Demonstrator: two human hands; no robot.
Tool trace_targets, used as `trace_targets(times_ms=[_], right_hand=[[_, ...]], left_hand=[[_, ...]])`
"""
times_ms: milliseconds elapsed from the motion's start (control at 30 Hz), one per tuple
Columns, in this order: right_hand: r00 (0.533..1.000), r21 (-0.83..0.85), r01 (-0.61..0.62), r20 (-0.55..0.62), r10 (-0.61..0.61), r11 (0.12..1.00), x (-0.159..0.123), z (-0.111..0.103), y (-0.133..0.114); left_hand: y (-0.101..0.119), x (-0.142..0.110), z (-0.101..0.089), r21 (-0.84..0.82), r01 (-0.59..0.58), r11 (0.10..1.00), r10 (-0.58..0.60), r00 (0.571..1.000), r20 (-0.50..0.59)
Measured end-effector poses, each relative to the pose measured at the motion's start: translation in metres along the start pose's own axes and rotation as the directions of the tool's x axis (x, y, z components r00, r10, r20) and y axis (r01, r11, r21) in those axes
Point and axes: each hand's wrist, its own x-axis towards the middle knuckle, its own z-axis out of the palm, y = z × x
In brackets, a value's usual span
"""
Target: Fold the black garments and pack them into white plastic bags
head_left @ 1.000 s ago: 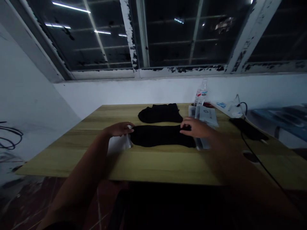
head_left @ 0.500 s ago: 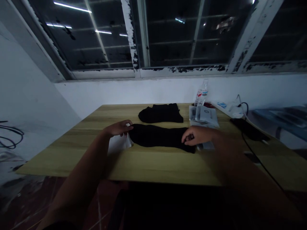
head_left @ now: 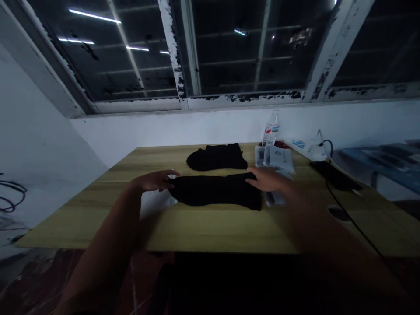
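Observation:
A long black sock [head_left: 213,191] lies stretched sideways across the wooden table in front of me. My left hand [head_left: 158,180] pinches its left end between thumb and fingers. At the upper corner of the sock's right end, my right hand [head_left: 266,178] grips the edge with thumb and fingers. A white sheet [head_left: 156,202] lies under my left hand, partly hidden by it. Just behind the long sock, more black socks [head_left: 217,157] lie flat; I cannot tell how many are layered there.
Flat clear packets [head_left: 278,158] are stacked behind my right hand, near a plastic water bottle [head_left: 271,129]. Farther right are a black flat object [head_left: 335,176] with a cable and a round hole [head_left: 339,213] in the table [head_left: 226,232]. A white wall and windows stand behind.
My right hand has moved from the middle of the sock's right end up to its upper corner. The sock lies straighter and smoother. The view has shifted slightly.

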Motion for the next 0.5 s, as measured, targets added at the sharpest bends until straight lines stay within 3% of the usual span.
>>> trace_targets(times_ms=[133, 200, 300, 400, 500], right_hand=[[0.994, 0.376, -0.023, -0.093, 0.062, 0.926, -0.002, -0.006, 0.002], [0.998, 0.475, 0.003, -0.062, 0.031, 0.88, -0.003, -0.006, 0.001], [0.996, 0.39, 0.03, 0.071, -0.062, 0.92, -0.004, 0.0, -0.005], [0.989, 0.209, -0.03, 0.15, -0.002, 0.977, -0.004, 0.009, -0.012], [0.99, 0.164, -0.024, 0.138, 0.001, 0.986, -0.002, 0.012, -0.014]], left_hand=[[-0.001, -0.004, -0.005, 0.085, 0.002, 0.996, -0.008, 0.998, 0.061], [-0.003, -0.004, -0.008, 0.113, 0.025, 0.993, -0.03, 0.998, 0.046], [-0.006, -0.002, -0.01, 0.175, 0.088, 0.981, -0.086, 0.996, -0.018], [-0.005, -0.001, -0.008, 0.185, 0.13, 0.974, -0.126, 0.991, -0.037], [0.004, 0.0, 0.001, -0.061, -0.028, 0.998, 0.022, 0.995, -0.102]])
